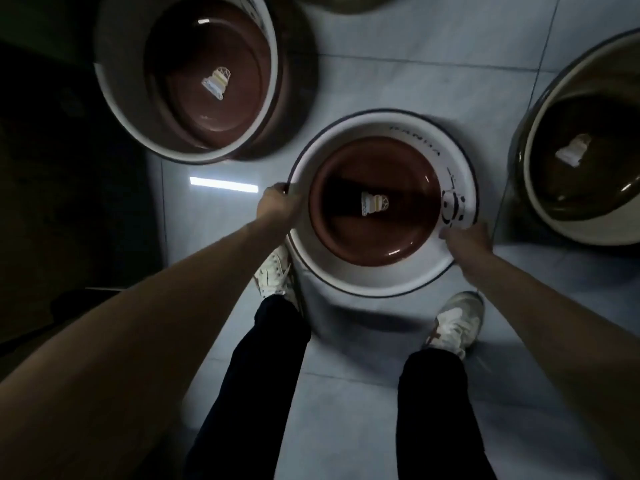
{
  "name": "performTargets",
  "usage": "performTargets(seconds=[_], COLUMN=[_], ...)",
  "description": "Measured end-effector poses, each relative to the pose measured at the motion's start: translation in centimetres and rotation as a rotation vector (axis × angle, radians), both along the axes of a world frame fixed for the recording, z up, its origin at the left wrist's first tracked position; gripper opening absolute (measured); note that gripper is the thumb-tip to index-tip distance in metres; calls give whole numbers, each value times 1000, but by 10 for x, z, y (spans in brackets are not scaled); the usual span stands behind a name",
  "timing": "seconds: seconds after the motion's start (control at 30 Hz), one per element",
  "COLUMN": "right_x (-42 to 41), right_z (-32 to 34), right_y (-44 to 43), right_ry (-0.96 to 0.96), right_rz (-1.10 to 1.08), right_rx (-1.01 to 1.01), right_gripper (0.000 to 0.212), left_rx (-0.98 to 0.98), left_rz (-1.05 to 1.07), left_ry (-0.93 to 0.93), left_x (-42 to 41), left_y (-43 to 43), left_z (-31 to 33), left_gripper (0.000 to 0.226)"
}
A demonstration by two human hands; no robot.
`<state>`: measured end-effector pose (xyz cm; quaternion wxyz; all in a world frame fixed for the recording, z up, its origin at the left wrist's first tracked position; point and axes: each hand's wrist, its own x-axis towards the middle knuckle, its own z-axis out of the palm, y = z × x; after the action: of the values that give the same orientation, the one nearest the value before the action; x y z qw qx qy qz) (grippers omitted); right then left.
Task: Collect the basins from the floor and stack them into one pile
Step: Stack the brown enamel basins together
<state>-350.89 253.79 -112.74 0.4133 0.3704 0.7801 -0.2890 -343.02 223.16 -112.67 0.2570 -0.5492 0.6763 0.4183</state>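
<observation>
Two hands held the panda basin (363,282) at frame centre: left hand (277,202) and right hand (464,239) curled over opposite rim edges. Pickup seemed underway; next, I'd guess, lowering it level into the upper-left basin (117,98).

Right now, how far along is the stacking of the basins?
Done: no finished pile shows. In hand: the left hand and right hand grip the panda basin by its rim. Left: the upper-left basin and the right basin stand apart on the tiled floor.
</observation>
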Motion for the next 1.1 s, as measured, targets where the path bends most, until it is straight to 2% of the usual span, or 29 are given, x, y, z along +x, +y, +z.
performTargets(seconds=[0.07,0.17,0.33,0.43,0.57,0.77,0.8,0.9,0.97,1.03,1.1], right_x=[7,15,13,9,-2,-7,-7,-1,6,13,22], right_z=[9,31,68,80,110,94,89,73,64,61,59], right_y=[-8,-16,-35,-64,-129,-187,-192,-204,-209,-211,-210], right_ry=[13,-32,-115,-98,-119,-118,-128,-135,-147,-177,-207], right_rz=[4,-1,-100,-58,-43,-170,-203,-279,-314,-352,-386], right_rx=[42,82,-32,-107,-250,-424,-440,-463,-452,-433,-410], right_gripper=[62,73,76,40,37,37,37,40,37,32,32], left_rx=[33,122,201,246,290,464,489,545,571,580,590], left_rz=[19,42,102,182,438,891,966,1126,1198,1275,1334], left_ry=[5,-14,-80,-42,-6,71,102,154,180,199,208], left_x=[4,14,22,15,3,-10,-10,-8,-6,-4,-1], left_y=[-1,-5,-20,-27,-45,-94,-102,-124,-136,-145,-152], left_z=[6,27,66,83,94,80,73,53,43,37,34], left_gripper=[35,41,44,25,10,7,9,46,59,54,40])
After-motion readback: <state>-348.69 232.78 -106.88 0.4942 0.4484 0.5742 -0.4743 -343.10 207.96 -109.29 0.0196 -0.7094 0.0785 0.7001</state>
